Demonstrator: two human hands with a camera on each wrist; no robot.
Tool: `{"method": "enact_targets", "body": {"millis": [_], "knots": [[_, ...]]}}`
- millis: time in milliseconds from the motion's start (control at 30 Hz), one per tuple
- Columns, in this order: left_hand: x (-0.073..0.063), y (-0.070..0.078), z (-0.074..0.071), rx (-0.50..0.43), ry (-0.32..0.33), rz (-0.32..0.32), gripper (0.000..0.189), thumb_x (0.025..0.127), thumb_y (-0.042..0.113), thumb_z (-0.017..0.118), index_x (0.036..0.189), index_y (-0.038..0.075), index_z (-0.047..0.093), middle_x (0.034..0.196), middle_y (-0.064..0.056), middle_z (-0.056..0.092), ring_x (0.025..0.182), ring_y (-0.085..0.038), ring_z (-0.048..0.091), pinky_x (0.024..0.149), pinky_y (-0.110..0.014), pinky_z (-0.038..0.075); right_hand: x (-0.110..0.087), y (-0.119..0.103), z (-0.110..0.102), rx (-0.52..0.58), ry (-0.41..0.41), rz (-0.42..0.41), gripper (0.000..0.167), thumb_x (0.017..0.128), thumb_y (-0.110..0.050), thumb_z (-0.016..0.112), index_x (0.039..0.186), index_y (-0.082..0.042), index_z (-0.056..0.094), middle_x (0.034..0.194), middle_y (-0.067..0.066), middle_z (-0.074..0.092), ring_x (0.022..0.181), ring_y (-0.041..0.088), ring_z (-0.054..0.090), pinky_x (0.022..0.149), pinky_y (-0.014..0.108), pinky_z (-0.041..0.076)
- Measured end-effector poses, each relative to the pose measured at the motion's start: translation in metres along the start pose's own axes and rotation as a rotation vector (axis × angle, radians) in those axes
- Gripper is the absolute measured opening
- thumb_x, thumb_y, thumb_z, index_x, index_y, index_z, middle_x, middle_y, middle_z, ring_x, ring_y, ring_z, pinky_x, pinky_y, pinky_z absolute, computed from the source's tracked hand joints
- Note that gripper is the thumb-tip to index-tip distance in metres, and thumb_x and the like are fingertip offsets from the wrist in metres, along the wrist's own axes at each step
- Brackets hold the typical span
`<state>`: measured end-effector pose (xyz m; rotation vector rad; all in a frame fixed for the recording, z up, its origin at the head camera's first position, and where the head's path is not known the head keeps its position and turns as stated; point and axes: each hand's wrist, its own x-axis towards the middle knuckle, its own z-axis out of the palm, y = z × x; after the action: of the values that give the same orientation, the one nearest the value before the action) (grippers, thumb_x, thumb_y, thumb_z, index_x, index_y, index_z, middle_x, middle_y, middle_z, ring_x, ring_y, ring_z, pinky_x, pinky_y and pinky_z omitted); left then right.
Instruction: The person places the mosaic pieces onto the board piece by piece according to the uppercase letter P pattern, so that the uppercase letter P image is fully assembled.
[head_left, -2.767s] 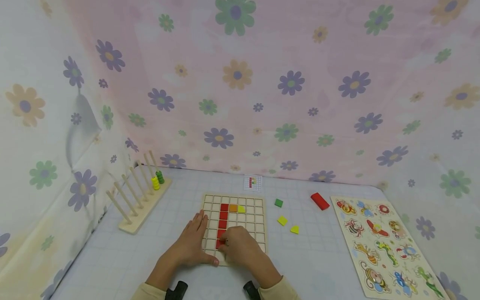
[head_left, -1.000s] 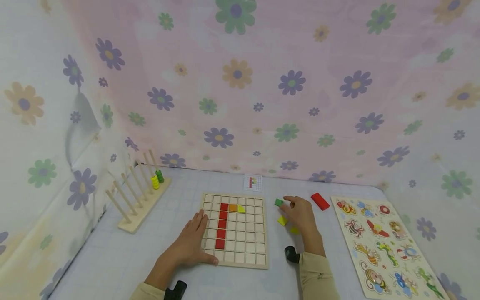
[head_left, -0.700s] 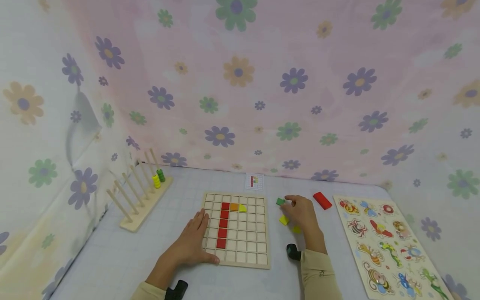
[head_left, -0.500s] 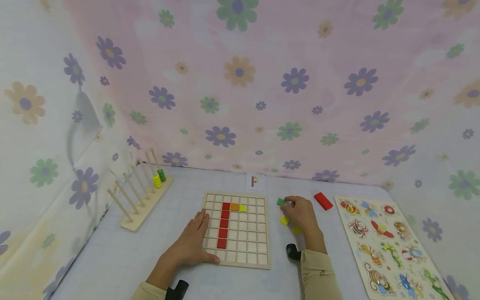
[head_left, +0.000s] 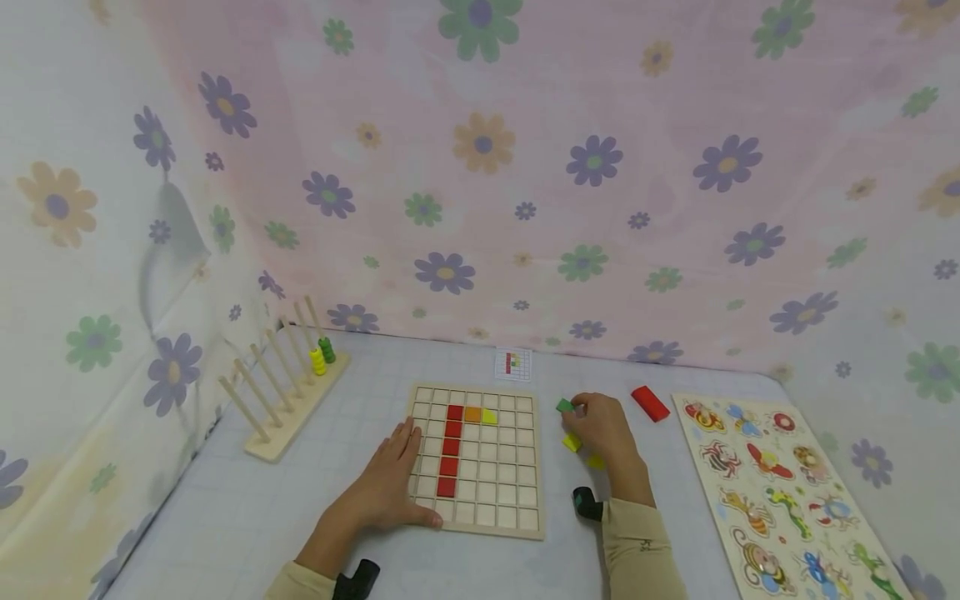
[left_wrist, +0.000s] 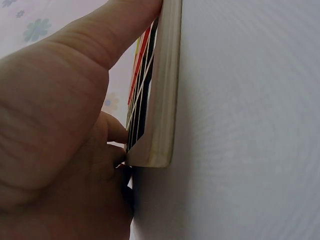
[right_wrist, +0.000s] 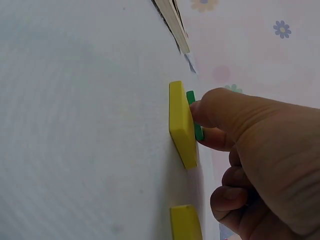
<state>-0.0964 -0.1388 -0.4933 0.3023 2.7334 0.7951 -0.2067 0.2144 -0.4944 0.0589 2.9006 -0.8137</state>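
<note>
My left hand [head_left: 384, 487] lies against the left and near edges of a wooden grid board [head_left: 495, 531], fingers extended and thumb along the near rim. In the grid, several red square tiles [head_left: 450, 447] form a column. Beside its top sit an orange tile [head_left: 472, 414] and a yellow tile [head_left: 490, 416] with one rounded corner. Right of the board, my right hand [head_left: 606, 429] pinches a green tile [right_wrist: 198, 131] between thumb and index finger, low over the table. Close by lie a yellow tile [right_wrist: 180, 117] and another yellow piece [right_wrist: 185, 222], partly hidden under the hand in the head view.
A small pattern card [head_left: 513, 365] lies behind the board. To the left stands a peg rack [head_left: 281, 433] with yellow and green beads. On the right are a red block [head_left: 650, 403] and an insect picture puzzle [head_left: 780, 492]. Flowered cloth walls surround the table.
My right hand has left the red column on the board and moved right to the green tile. Its thumb and index finger have closed on that tile. The left hand stays put.
</note>
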Motion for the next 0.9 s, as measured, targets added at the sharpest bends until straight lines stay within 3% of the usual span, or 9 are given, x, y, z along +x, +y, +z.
{"method": "enact_targets", "body": {"millis": [200, 600, 900], "knots": [[0.001, 0.000, 0.001, 0.009, -0.003, -0.001, 0.141, 0.059, 0.064, 0.092, 0.161, -0.002, 0.020, 0.172, -0.020, 0.010, 0.160, -0.039, 0.010, 0.128, -0.057, 0.017, -0.001, -0.002, -0.001, -0.008, -0.016, -0.010, 0.040, 0.091, -0.030, 0.069, 0.121, -0.003, 0.072, 0.111, 0.015, 0.073, 0.088, 0.024, 0.059, 0.077, 0.038, 0.056], [0.001, 0.000, 0.000, 0.017, -0.002, 0.006, 0.141, 0.059, 0.064, 0.091, 0.161, -0.003, 0.020, 0.171, -0.021, 0.010, 0.159, -0.039, 0.011, 0.128, -0.057, 0.017, -0.006, -0.018, -0.005, -0.051, 0.007, -0.112, 0.034, 0.090, -0.028, 0.071, 0.115, -0.005, 0.075, 0.104, 0.014, 0.072, 0.087, 0.025, 0.059, 0.078, 0.043, 0.055], [0.000, -0.001, 0.000, 0.020, 0.007, 0.009, 0.141, 0.059, 0.064, 0.092, 0.161, -0.003, 0.021, 0.171, -0.022, 0.011, 0.159, -0.040, 0.012, 0.128, -0.058, 0.017, -0.016, -0.039, -0.003, -0.041, 0.022, -0.192, 0.025, 0.089, -0.027, 0.075, 0.106, -0.009, 0.078, 0.091, 0.006, 0.067, 0.081, 0.021, 0.055, 0.071, 0.037, 0.051]]}}
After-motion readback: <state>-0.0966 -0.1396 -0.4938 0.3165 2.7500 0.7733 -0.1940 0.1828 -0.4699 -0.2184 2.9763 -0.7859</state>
